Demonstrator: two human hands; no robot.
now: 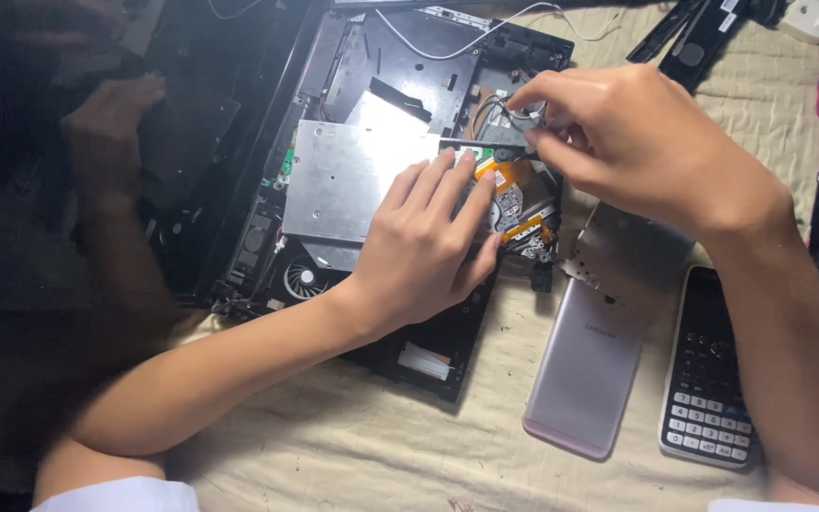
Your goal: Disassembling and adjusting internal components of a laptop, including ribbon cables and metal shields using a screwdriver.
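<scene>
Over the opened laptop chassis at frame centre: left hand flat, fingers spread, pressing the silver drive plate; right hand pinching a thin screwdriver (tip hidden). Pink phone and calculator lie beside, on cream cloth.

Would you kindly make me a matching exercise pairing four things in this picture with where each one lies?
Things:
1. left hand
2. right hand
3. pink phone
4. calculator

Places:
A. face down on the cloth, beside the opened device
B. flat on the silver metal drive
C. farthest right on the cloth, keys up
D. pinching a thin tool over the device's parts

Pairs: 1-B, 2-D, 3-A, 4-C
</scene>
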